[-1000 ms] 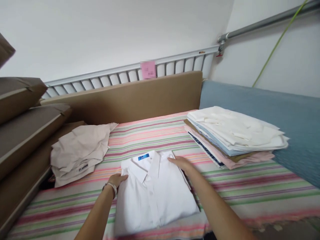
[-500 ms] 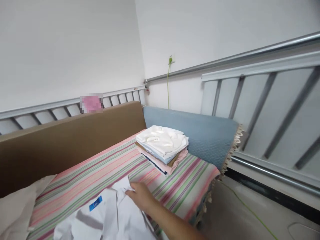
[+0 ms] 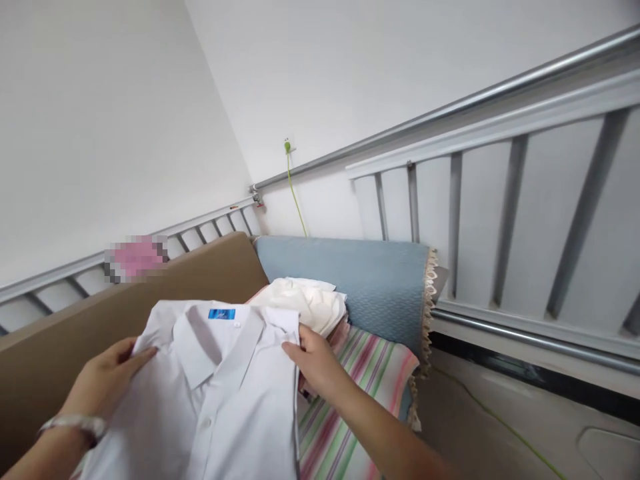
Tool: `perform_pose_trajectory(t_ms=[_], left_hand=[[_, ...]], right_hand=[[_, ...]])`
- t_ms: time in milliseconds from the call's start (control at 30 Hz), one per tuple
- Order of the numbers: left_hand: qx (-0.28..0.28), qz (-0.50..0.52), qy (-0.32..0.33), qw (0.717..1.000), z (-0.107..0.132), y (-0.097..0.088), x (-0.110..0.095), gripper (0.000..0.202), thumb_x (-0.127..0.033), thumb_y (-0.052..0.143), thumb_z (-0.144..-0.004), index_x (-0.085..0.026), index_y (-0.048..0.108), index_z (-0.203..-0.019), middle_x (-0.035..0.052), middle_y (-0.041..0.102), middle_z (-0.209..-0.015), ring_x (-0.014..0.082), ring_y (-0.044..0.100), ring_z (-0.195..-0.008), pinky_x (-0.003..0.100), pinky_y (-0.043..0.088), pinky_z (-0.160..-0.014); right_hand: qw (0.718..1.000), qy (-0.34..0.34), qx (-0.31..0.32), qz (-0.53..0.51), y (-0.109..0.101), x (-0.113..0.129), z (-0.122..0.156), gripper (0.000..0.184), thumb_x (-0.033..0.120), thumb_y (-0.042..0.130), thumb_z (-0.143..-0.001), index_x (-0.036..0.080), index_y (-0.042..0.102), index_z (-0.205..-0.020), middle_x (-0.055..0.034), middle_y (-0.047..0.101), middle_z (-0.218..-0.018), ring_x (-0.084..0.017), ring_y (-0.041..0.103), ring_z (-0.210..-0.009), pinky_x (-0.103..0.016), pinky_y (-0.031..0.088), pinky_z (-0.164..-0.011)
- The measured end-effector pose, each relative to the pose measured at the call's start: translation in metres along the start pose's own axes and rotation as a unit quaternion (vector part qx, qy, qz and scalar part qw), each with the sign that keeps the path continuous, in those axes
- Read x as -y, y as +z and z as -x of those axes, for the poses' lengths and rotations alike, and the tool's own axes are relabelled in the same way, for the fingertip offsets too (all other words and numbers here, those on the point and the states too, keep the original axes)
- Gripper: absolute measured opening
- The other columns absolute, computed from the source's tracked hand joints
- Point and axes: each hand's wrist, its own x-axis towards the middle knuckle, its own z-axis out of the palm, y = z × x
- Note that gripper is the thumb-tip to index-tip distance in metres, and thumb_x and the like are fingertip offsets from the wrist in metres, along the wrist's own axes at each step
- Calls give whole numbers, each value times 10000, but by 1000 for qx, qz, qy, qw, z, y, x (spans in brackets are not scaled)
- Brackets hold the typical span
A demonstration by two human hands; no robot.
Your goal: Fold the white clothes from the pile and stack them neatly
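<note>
Held up by both shoulders is a white collared shirt [image 3: 240, 393] with a blue label inside its neck and buttons down the front. My left hand [image 3: 107, 373], with a pale band on the wrist, pinches the shoulder on the left. The other shoulder is gripped between thumb and fingers of my right hand [image 3: 315, 357]. Just behind the shirt sits a stack of folded clothes [image 3: 313, 303], white on top, partly covered by the shirt. The shirt's lower end runs out of view.
Pink-and-green striped cloth [image 3: 357, 400] covers the seat. A brown backrest [image 3: 210, 267] and a blue quilted armrest cover [image 3: 350, 267] border it. White radiators [image 3: 480, 220] line both walls, and a green cord [image 3: 295, 193] hangs from a socket.
The shirt has come up off the striped cloth and now partly hides the stack. My left hand has come into view on it. The camera view has shifted and tilted.
</note>
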Motion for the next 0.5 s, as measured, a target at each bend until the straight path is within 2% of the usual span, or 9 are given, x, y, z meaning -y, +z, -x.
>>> perform_pose_trajectory(t_ms=[67,167,300,400,500], left_hand=[[14,16,6,1000,-32,5,-34,426,-551,504,-697,-246,617,-973,-192,663,-695,79,593,-766,164,400,-697],[16,-19,39,999,-73,20,-74,431,-523,505,-719,-210,620,-993,-160,662,-712,82,574,-764,173,384,-712],[5,-91,67,994,-121,51,-123,347,-359,570,-748,-171,611,-1037,-102,661,-768,89,549,-768,193,388,-737],[1,-124,108,986,-157,91,-157,360,-322,583,-748,-140,603,-1058,-48,662,-824,108,545,-765,225,408,-744],[5,-139,166,976,-183,156,-177,353,-322,530,-783,-112,602,-1058,24,660,-934,151,571,-836,268,428,-770]], right_hand=[[999,15,-20,-28,-12,4,-14,303,240,504,-762,191,581,-1051,-7,637,-804,-162,578,-731,-255,459,-628],[996,53,-30,-64,-28,5,-37,359,242,506,-752,205,545,-1107,-9,625,-778,-143,572,-612,-238,468,-507],[987,102,-51,-109,-50,-7,-68,380,240,497,-741,209,511,-1119,-11,596,-771,-132,559,-498,-240,467,-382],[982,112,-79,-127,-70,-28,-94,368,229,500,-737,203,499,-1104,-26,597,-803,-145,583,-526,-263,496,-384],[976,134,-134,-105,-90,-62,-120,345,203,493,-739,188,495,-1084,-37,602,-809,-136,580,-518,-272,515,-399]])
